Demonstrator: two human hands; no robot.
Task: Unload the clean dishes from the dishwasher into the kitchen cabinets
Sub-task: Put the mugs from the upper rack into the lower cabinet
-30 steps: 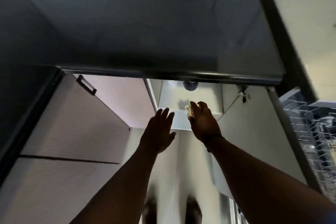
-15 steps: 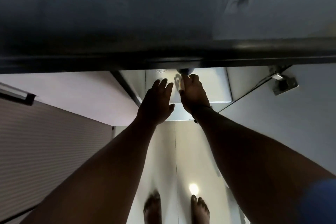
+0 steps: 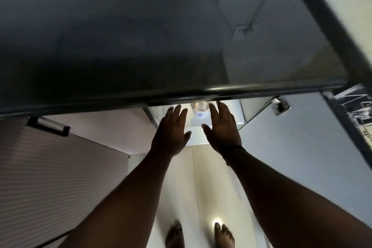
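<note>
Stowing step: a glass (image 3: 200,106), blurred but seemingly standing free, sits on the cabinet shelf (image 3: 198,135). Left hand (image 3: 171,135) and right hand (image 3: 222,129) flank it, fingers spread, empty; next, likely back to the dishwasher rack (image 3: 360,106)

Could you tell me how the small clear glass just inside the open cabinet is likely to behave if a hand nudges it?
The glass looks clear and thin, so it is probably light, smooth to the touch and breakable. It seems to stand on the pale shelf, so a nudge would likely slide or tip it. Both the left hand and right hand are open beside it, gripping nothing.
</note>
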